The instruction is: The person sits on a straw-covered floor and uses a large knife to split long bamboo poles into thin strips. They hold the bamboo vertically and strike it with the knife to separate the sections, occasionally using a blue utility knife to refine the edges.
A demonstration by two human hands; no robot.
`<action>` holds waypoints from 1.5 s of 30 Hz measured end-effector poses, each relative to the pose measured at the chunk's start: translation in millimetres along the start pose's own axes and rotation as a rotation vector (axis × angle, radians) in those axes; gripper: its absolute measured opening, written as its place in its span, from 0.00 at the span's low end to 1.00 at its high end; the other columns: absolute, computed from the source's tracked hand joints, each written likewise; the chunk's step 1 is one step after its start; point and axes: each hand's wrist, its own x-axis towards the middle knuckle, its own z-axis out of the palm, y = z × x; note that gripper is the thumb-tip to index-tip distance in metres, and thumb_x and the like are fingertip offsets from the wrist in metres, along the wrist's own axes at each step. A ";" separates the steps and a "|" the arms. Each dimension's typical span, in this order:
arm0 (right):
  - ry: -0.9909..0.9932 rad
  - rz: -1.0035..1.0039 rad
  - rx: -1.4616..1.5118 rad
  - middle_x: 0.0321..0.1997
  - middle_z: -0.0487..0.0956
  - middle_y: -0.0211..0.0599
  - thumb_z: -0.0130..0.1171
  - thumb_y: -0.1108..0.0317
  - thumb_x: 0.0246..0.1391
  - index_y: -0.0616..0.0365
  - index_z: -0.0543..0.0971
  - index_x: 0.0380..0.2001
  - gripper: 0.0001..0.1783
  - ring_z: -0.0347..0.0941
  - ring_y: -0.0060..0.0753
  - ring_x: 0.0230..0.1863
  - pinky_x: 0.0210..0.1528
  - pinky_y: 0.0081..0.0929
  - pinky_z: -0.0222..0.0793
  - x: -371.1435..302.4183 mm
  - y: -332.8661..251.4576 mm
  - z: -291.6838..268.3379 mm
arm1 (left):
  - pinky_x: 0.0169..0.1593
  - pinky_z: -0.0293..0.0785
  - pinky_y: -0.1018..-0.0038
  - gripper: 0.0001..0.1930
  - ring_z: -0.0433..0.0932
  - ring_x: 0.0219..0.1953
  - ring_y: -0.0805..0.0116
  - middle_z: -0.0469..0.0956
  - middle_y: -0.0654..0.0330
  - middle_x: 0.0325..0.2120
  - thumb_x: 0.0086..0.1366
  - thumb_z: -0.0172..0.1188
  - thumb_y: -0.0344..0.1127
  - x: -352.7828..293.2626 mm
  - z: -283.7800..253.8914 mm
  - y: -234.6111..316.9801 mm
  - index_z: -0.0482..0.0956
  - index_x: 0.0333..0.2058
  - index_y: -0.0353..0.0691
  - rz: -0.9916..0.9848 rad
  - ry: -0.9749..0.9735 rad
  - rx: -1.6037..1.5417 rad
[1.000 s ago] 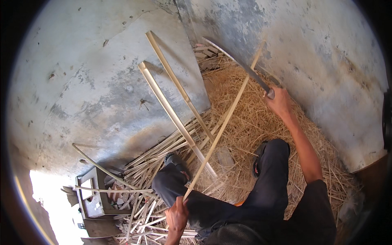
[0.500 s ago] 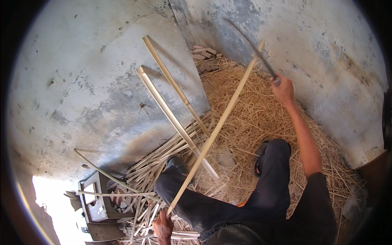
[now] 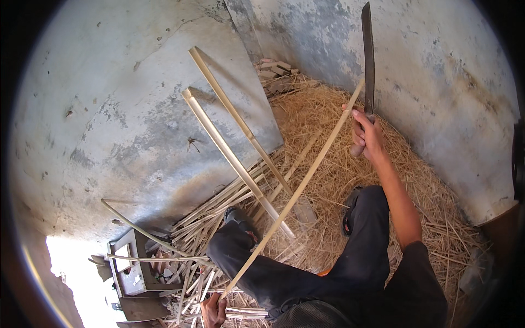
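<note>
Gripping the near end of a pale strip (image 3: 298, 192), the left hand (image 3: 212, 312) sits low beside the left thigh (image 3: 279, 280). The right hand (image 3: 367, 134) is wrapped around the handle of a machete (image 3: 369, 60), blade pointing away, its thumb and forefinger at the strip's far end, presumably to support it without releasing the tool (whether blade and strip touch, I cannot tell). The strip slants over the thigh. Beyond, two slats (image 3: 240, 167) lean wallward, probably for easy reach, above scattered shavings (image 3: 328, 180).
</note>
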 end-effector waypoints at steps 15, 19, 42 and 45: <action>0.095 -0.010 0.221 0.14 0.63 0.14 0.69 0.68 0.56 0.49 0.74 0.29 0.11 0.53 0.09 0.11 0.14 0.15 0.48 -15.0 -22.3 36.9 | 0.47 0.79 0.63 0.31 0.85 0.39 0.60 0.84 0.54 0.33 0.48 0.80 0.46 25.4 -35.1 54.8 0.78 0.45 0.35 0.327 0.137 -0.138; 0.102 -0.032 0.249 0.15 0.63 0.15 0.70 0.67 0.55 0.49 0.75 0.29 0.11 0.53 0.09 0.12 0.15 0.16 0.49 -20.9 -25.8 46.9 | 0.50 0.78 0.65 0.32 0.85 0.44 0.59 0.85 0.54 0.37 0.48 0.81 0.45 44.7 -28.4 140.5 0.77 0.47 0.33 0.499 0.187 -0.171; -0.041 -0.106 0.027 0.13 0.66 0.17 0.66 0.61 0.61 0.64 0.82 0.41 0.15 0.53 0.08 0.10 0.12 0.15 0.47 -55.9 -54.5 44.2 | 0.26 0.75 0.73 0.31 0.76 0.18 0.69 0.76 0.55 0.16 0.77 0.49 0.52 121.3 6.9 185.3 0.78 0.40 0.20 0.469 -1.229 -1.022; -0.118 -0.074 -0.005 0.13 0.66 0.16 0.65 0.61 0.62 0.67 0.82 0.46 0.18 0.53 0.08 0.10 0.12 0.15 0.47 -58.0 -56.9 47.0 | 0.33 0.76 0.72 0.30 0.78 0.23 0.68 0.78 0.54 0.19 0.77 0.48 0.52 121.4 6.8 183.3 0.79 0.41 0.21 0.519 -1.216 -0.979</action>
